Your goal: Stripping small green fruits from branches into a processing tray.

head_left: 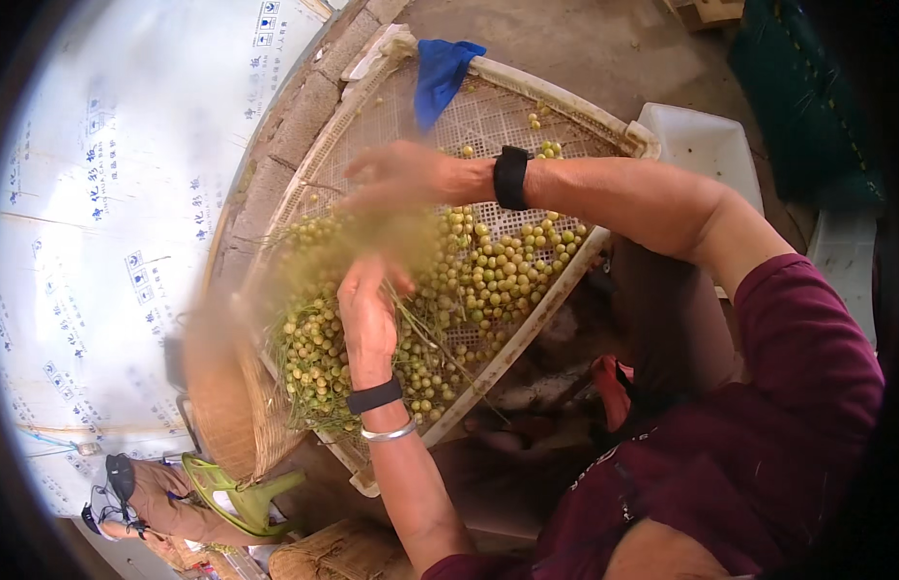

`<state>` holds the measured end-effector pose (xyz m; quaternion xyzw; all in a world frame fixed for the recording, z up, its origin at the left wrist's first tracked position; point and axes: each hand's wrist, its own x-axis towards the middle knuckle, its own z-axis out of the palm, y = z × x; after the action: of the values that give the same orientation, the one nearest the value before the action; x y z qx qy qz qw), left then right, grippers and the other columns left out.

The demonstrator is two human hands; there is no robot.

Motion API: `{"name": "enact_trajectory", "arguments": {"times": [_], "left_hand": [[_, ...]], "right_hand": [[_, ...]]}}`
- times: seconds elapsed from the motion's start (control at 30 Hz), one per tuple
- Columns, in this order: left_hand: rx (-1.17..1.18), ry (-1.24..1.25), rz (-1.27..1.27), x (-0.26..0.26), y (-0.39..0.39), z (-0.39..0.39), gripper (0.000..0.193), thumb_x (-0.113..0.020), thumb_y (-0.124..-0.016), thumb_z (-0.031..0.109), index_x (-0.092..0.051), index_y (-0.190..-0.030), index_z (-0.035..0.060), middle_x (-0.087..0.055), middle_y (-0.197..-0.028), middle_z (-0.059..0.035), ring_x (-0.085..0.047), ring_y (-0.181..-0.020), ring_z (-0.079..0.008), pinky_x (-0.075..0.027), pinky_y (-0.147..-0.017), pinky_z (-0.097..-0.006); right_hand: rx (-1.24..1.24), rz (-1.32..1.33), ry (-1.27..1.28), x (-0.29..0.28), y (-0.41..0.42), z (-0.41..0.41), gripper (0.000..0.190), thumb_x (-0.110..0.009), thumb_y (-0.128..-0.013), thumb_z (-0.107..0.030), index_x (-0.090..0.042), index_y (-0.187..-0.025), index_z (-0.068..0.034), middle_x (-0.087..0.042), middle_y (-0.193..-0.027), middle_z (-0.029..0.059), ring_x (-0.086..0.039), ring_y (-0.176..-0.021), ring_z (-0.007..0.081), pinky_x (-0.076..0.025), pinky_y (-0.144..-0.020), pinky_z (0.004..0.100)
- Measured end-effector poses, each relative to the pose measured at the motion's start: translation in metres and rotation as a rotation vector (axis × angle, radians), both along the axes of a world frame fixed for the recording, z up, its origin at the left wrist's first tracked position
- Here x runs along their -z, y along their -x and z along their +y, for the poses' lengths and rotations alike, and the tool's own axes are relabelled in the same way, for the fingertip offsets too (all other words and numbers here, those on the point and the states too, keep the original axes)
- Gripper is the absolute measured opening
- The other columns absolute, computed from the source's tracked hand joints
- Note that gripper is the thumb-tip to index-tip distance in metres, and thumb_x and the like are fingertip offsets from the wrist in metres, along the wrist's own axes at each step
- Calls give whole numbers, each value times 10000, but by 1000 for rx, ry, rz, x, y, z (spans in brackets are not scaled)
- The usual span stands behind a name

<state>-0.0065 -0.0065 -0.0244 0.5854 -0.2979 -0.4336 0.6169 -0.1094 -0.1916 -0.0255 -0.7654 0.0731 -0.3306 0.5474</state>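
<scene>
A large off-white plastic mesh tray lies before me, with many small round yellow-green fruits on it. Stemmed bunches of fruit are heaped towards its left side. My left hand is closed around thin stems that trail down towards the tray's near edge. A fruit bunch, badly blurred, is between my two hands. Just above that bunch is my right hand, with its fingers blurred; whether it grips anything is unclear.
A blue cloth hangs over the tray's far corner. A woven basket stands at the left edge, near a green plastic stool and another person's leg. A white plastic bin sits beyond the right corner. Printed white panels line the left.
</scene>
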Motion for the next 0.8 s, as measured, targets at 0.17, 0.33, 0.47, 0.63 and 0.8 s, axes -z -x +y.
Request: {"name": "enact_trajectory", "arguments": {"times": [0.17,0.33,0.47,0.63,0.8], "left_hand": [[89,-100,-16,5,1,1,239,-497,-965,139,-569,-1047,-74,-531,-798,-35,-399,-577,-57,-324,-498,-212],[29,-209,-89,25,-2,1,186,-496,-950,104,-576,-1020,-49,-523,-783,-21,-357,-539,-42,-291,-469,-202],[-38,-195,-39,29,-2,-5,230,-466,-972,170,-583,-970,-28,-516,-749,-11,-364,-544,-44,-290,-475,-198],[-261,14,392,8,0,-4,303,-452,-990,311,-596,-1036,48,-574,-825,-17,-491,-615,-109,-353,-519,-258],[-161,-45,470,4,-6,2,279,-445,-990,262,-563,-1147,65,-604,-1063,-55,-573,-942,-169,-468,-737,-344]], "right_hand": [[-42,13,152,-8,-9,-5,361,-624,-889,-293,-666,-895,65,-661,-709,109,-630,-603,206,-526,-576,344],[334,-15,307,-14,-8,-23,274,-602,-908,-206,-657,-776,28,-568,-538,141,-514,-460,179,-433,-469,380],[189,-240,410,-16,-8,4,222,-602,-881,-137,-620,-715,9,-555,-594,142,-532,-525,210,-457,-498,370],[-105,-57,770,0,7,65,220,-619,-756,-72,-646,-974,-56,-611,-924,135,-617,-815,268,-528,-666,361],[-13,-207,869,6,14,80,158,-603,-741,-31,-600,-898,-9,-631,-947,124,-594,-919,285,-521,-785,396]]}}
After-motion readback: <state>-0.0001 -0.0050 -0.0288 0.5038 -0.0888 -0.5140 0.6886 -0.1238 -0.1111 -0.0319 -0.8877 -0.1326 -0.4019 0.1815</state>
